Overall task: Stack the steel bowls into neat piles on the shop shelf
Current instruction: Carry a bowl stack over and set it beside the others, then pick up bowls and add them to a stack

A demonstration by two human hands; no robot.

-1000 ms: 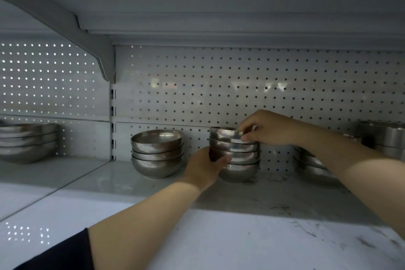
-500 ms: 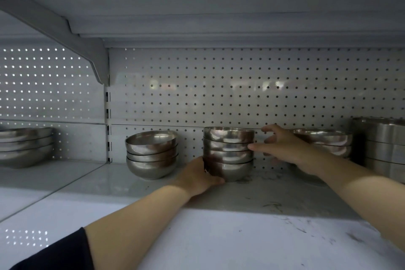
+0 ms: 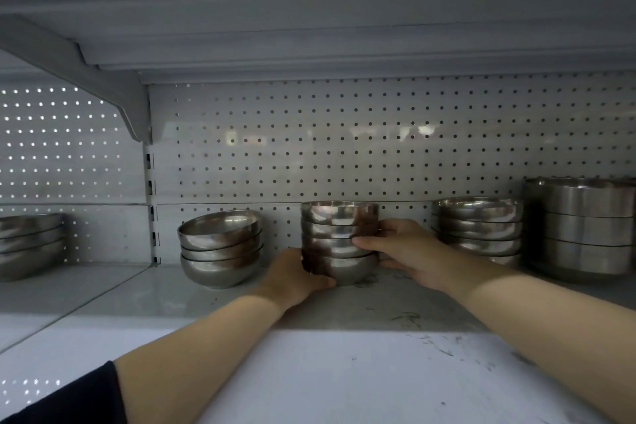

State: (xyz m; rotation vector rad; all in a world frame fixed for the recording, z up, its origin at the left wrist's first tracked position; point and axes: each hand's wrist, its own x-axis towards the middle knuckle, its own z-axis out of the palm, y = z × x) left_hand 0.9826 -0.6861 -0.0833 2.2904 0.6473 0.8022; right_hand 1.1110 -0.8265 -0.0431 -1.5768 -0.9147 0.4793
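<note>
Your left hand (image 3: 298,274) cups the base of the middle stack of steel bowls (image 3: 339,242) from its left side, thumb lying along the bottom bowl. Your right hand (image 3: 404,253) clasps the same stack from the right, fingers curled against its middle bowls. The stack stands upright on the shelf (image 3: 344,306), directly between both hands. Left of your left hand sits a three-bowl pile (image 3: 220,248), its top bowl tilted. Right of your right hand stands a wider pile (image 3: 477,229), then a larger, taller stack (image 3: 581,227) beyond it.
</note>
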